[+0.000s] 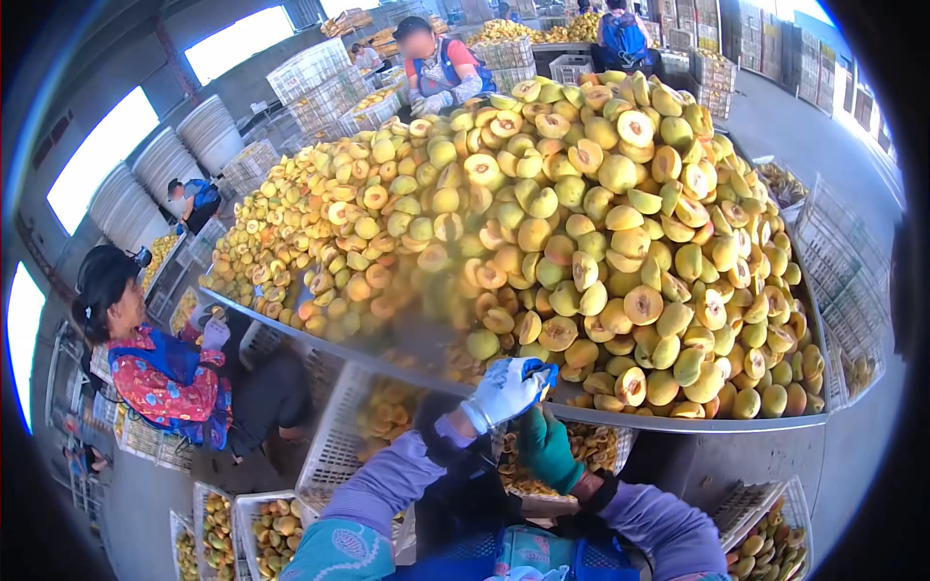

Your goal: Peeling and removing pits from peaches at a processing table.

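A large heap of halved yellow peaches (552, 232), many with cut faces and pit hollows showing, covers a metal table (712, 424). My left hand (505, 392), in a white and blue glove, is closed around a piece of yellow fruit just over the near edge; only a sliver of the fruit shows. Right below it is my right hand (550, 449), in a green glove, fingers raised towards the left. Whether it holds a tool or fruit is hidden. Under both hands, a plastic crate (621, 448) contains cut fruit pieces.
A co-worker in a red floral top (167, 385) sits at the left by the table; another person (443, 72) works across it. Crates of fruit (272, 526) stand on the floor at lower left, one more crate (788, 537) at lower right. Stacked crates (843, 269) line the right side.
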The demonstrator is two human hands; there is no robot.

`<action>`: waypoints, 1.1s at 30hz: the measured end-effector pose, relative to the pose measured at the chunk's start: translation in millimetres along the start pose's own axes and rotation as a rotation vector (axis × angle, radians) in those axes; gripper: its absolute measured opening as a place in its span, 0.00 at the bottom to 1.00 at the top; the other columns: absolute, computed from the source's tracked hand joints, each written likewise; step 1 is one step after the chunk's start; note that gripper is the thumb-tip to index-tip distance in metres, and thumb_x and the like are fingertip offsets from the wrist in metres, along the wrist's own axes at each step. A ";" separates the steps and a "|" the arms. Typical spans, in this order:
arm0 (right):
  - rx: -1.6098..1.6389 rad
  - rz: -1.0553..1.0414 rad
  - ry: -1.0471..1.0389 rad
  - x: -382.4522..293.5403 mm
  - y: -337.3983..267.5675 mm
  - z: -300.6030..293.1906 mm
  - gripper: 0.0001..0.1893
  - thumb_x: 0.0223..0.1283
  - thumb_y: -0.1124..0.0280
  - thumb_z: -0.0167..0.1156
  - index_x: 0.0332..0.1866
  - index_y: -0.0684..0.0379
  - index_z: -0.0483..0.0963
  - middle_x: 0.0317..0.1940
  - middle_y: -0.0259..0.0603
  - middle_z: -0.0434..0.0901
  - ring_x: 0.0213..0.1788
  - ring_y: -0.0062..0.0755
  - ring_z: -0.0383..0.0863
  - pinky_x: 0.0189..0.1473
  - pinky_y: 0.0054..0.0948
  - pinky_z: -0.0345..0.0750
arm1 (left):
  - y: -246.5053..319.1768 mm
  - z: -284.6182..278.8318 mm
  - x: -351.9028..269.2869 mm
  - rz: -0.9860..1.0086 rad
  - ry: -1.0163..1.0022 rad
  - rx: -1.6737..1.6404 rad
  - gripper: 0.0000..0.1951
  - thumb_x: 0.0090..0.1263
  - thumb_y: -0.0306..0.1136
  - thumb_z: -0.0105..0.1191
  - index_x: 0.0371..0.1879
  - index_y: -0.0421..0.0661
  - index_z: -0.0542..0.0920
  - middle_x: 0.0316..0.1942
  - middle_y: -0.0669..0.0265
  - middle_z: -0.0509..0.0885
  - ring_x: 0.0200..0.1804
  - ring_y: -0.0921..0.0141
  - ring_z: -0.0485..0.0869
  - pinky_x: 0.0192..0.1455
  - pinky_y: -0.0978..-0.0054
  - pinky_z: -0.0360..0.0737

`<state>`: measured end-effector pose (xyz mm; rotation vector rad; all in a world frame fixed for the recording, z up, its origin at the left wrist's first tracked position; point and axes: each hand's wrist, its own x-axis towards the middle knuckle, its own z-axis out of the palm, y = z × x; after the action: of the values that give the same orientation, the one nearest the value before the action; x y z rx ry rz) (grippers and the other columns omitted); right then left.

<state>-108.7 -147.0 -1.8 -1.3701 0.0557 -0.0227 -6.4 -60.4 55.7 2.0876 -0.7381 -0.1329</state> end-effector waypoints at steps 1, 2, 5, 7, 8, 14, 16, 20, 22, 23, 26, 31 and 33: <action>0.111 -0.021 0.074 3.9 7.8 6.6 0.23 0.71 0.48 0.43 0.37 0.60 0.70 0.16 0.29 0.70 0.18 0.17 0.69 0.19 0.21 0.65 | 7.0 -0.8 5.6 0.012 0.037 0.118 0.12 0.67 0.40 0.53 0.33 0.43 0.82 0.21 0.58 0.82 0.27 0.60 0.83 0.31 0.67 0.77; 0.215 -0.063 0.092 9.4 30.5 10.8 0.22 0.70 0.48 0.45 0.38 0.60 0.71 0.17 0.30 0.72 0.17 0.18 0.69 0.19 0.22 0.66 | 0.8 9.1 4.6 0.136 0.192 0.253 0.11 0.67 0.38 0.54 0.31 0.42 0.81 0.20 0.59 0.82 0.27 0.59 0.83 0.31 0.67 0.77; 0.181 -0.269 0.421 35.8 72.8 32.3 0.22 0.71 0.49 0.44 0.37 0.60 0.72 0.18 0.31 0.74 0.17 0.18 0.70 0.18 0.23 0.66 | -6.0 20.8 3.6 0.228 0.382 0.192 0.11 0.66 0.38 0.54 0.31 0.41 0.81 0.21 0.59 0.82 0.26 0.60 0.83 0.31 0.67 0.77; 0.161 -0.290 0.379 32.5 60.8 25.6 0.21 0.70 0.48 0.45 0.36 0.58 0.72 0.18 0.33 0.74 0.16 0.22 0.70 0.17 0.26 0.67 | -12.5 20.5 2.3 0.181 0.372 0.167 0.12 0.66 0.39 0.55 0.32 0.41 0.82 0.22 0.58 0.83 0.27 0.63 0.84 0.30 0.69 0.77; 0.151 -0.183 0.259 26.0 51.0 18.5 0.22 0.69 0.46 0.44 0.36 0.56 0.71 0.18 0.33 0.73 0.16 0.24 0.70 0.17 0.27 0.67 | -17.9 18.7 4.1 0.042 0.267 -0.014 0.13 0.66 0.40 0.55 0.33 0.40 0.83 0.23 0.58 0.84 0.28 0.65 0.84 0.31 0.69 0.77; 0.451 0.298 -0.013 17.0 -1.4 7.0 0.26 0.66 0.38 0.40 0.31 0.52 0.68 0.15 0.32 0.68 0.13 0.28 0.67 0.15 0.27 0.65 | -25.2 3.8 22.6 -0.181 -0.198 0.031 0.15 0.71 0.44 0.46 0.37 0.46 0.83 0.31 0.62 0.84 0.35 0.62 0.83 0.43 0.69 0.78; 0.754 0.449 -0.145 21.8 -9.1 1.5 0.28 0.64 0.34 0.38 0.32 0.50 0.68 0.14 0.31 0.65 0.12 0.26 0.64 0.15 0.26 0.62 | -21.3 13.5 18.2 -0.121 -0.074 -0.091 0.14 0.72 0.42 0.46 0.39 0.47 0.82 0.33 0.61 0.84 0.36 0.62 0.82 0.44 0.69 0.77; 0.617 0.463 -0.068 22.5 -25.7 -4.5 0.27 0.64 0.34 0.38 0.34 0.49 0.67 0.14 0.29 0.63 0.12 0.26 0.62 0.14 0.26 0.60 | -12.4 4.8 18.6 -0.092 -0.053 -0.440 0.14 0.72 0.39 0.47 0.45 0.43 0.81 0.36 0.64 0.83 0.37 0.71 0.81 0.44 0.75 0.77; 0.360 0.395 -0.192 20.5 -49.3 -14.6 0.26 0.64 0.34 0.38 0.35 0.49 0.66 0.15 0.29 0.64 0.12 0.25 0.61 0.16 0.25 0.60 | -14.9 -7.0 20.6 -0.138 -0.264 -0.706 0.15 0.72 0.39 0.48 0.46 0.39 0.81 0.34 0.69 0.83 0.36 0.79 0.78 0.43 0.81 0.76; 0.356 0.396 -0.190 23.8 -42.1 -13.9 0.26 0.64 0.34 0.38 0.35 0.49 0.66 0.15 0.29 0.64 0.12 0.25 0.61 0.16 0.25 0.60 | -9.6 -3.8 18.9 -0.167 -0.190 -0.813 0.15 0.72 0.38 0.49 0.45 0.38 0.80 0.30 0.67 0.83 0.35 0.78 0.79 0.43 0.81 0.76; 0.919 0.469 -0.340 23.6 -22.2 -7.7 0.24 0.64 0.35 0.40 0.35 0.47 0.65 0.15 0.27 0.61 0.16 0.23 0.62 0.20 0.25 0.62 | -9.8 13.7 21.5 -0.036 0.079 -0.731 0.16 0.72 0.39 0.48 0.42 0.37 0.81 0.29 0.65 0.83 0.33 0.76 0.80 0.41 0.80 0.77; 0.591 0.429 -0.274 15.8 -46.9 -3.8 0.23 0.64 0.36 0.41 0.35 0.46 0.65 0.15 0.26 0.61 0.16 0.23 0.62 0.20 0.26 0.61 | -6.1 -6.6 29.2 -0.199 -0.319 -0.836 0.20 0.71 0.44 0.51 0.37 0.34 0.81 0.35 0.57 0.85 0.31 0.70 0.81 0.38 0.74 0.79; 0.885 0.498 -0.230 14.0 -40.3 -0.2 0.24 0.64 0.36 0.41 0.34 0.47 0.65 0.15 0.26 0.61 0.16 0.23 0.61 0.20 0.27 0.61 | -10.1 -5.9 35.5 -0.220 -0.362 -0.833 0.17 0.71 0.43 0.49 0.37 0.39 0.82 0.31 0.62 0.84 0.31 0.73 0.80 0.40 0.74 0.77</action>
<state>-94.0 -155.9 37.2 -0.4413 0.1695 0.4764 29.3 -71.4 57.6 1.3382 -0.5234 -0.8126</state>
